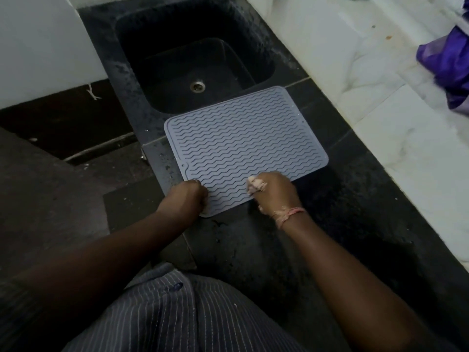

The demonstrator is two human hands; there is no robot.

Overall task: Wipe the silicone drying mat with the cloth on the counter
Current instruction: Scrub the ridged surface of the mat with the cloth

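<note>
Head view: grey mat (243, 146) lies flat on the dark counter (342, 199), far edge just beside the sink (193, 67). Left hand (189, 196) has fingers curled over the mat's near-left corner, pinning it. Right hand (272, 191) is balled round a pale cloth (255, 185), pressed on the mat's near edge. Judged: wiping is at the near edge; most of the ribbed surface is left.

Grey wavy-ribbed mat (243, 146) (black sink (195, 64))
</note>
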